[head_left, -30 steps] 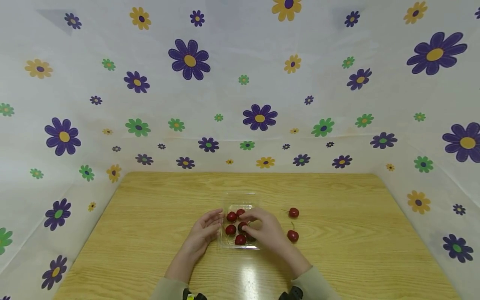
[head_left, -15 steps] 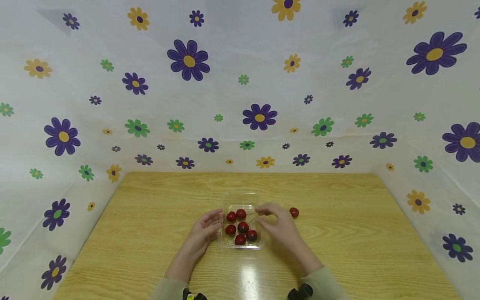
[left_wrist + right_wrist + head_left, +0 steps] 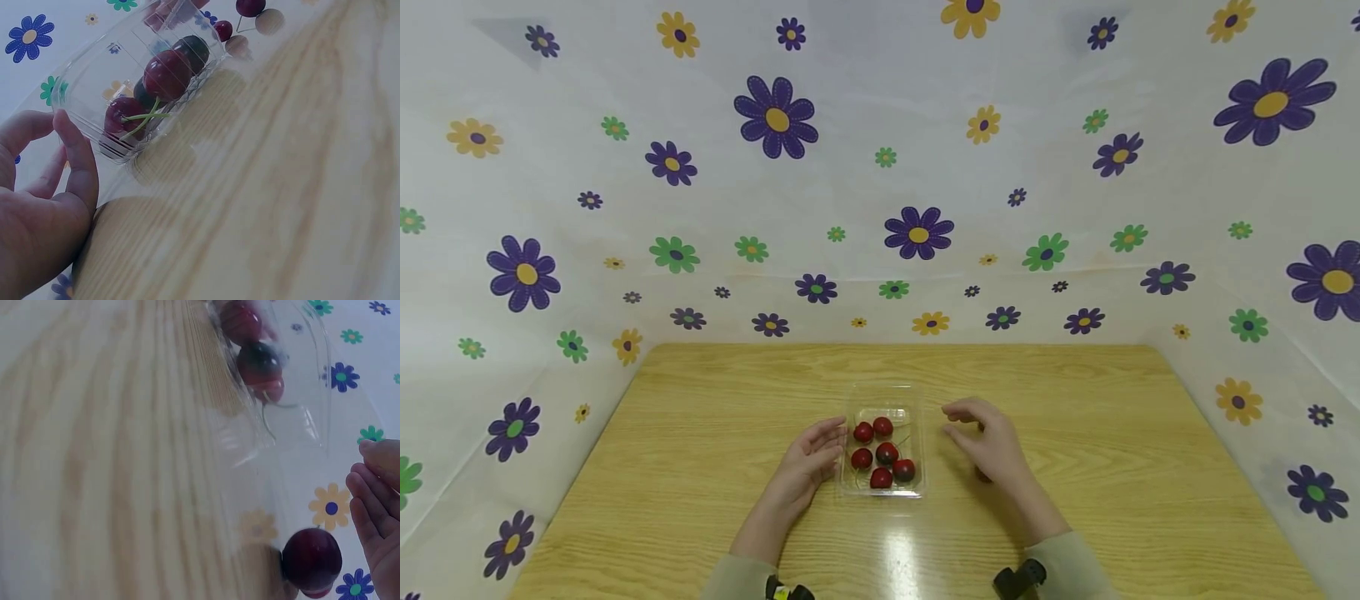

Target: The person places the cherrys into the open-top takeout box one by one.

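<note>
A clear plastic container (image 3: 883,396) holds several dark red cherries (image 3: 887,453) with green stems. At its left side is my left hand (image 3: 808,462), its fingertips touching the wall with the thumb apart from the fingers; the left wrist view shows those fingertips at the container's corner. My right hand (image 3: 992,446) hovers right of the container, fingers loosely bent, with nothing between thumb and fingers. It hides most of the loose cherries on that side. In the right wrist view a loose cherry (image 3: 312,562) lies near the fingers, partly covering another one.
The wooden table (image 3: 737,375) is bounded at the back and sides by a white flower-printed cloth (image 3: 850,192). The left wrist view shows two loose cherries (image 3: 250,6) beyond the container.
My right hand has moved right, from over the cherries in the container to above the loose ones. The left hand and the container stay in place.
</note>
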Demonstrator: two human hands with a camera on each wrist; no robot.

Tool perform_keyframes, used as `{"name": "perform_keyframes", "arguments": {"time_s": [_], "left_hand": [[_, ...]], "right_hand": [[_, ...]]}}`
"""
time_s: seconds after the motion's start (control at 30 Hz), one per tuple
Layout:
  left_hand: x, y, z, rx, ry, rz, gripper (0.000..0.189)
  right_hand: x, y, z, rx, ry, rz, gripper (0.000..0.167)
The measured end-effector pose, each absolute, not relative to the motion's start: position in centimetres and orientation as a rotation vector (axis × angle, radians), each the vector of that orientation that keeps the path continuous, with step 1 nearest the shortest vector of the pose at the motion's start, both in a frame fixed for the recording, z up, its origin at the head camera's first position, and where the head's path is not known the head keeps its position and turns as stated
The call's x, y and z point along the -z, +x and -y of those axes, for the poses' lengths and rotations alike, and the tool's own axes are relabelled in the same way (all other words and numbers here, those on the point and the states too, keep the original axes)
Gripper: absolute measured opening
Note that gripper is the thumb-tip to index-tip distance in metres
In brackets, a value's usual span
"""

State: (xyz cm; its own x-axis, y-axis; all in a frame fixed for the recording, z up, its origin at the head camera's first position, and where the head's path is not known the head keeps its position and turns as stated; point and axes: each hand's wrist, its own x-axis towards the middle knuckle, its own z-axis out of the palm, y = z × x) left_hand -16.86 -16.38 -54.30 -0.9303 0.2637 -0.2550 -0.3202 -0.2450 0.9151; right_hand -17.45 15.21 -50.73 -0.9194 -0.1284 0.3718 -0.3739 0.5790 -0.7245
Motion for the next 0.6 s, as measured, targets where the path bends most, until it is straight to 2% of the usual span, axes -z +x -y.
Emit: {"name": "perform_keyframes", "arguments": {"time_s": [0.37,0.6], "left_hand": [[54.4,-16.9,16.5,-2.221,-0.072,-1.652,0.061],[54.4,-17.0,16.6,-2.218,-0.066,-1.657,0.061]], "right_hand": [[50.9,-17.6,-17.5,-1.259,0.357,2.462,0.024],[50.8,-17.6,-18.4,-1.308,0.204,2.557,0.023]]}}
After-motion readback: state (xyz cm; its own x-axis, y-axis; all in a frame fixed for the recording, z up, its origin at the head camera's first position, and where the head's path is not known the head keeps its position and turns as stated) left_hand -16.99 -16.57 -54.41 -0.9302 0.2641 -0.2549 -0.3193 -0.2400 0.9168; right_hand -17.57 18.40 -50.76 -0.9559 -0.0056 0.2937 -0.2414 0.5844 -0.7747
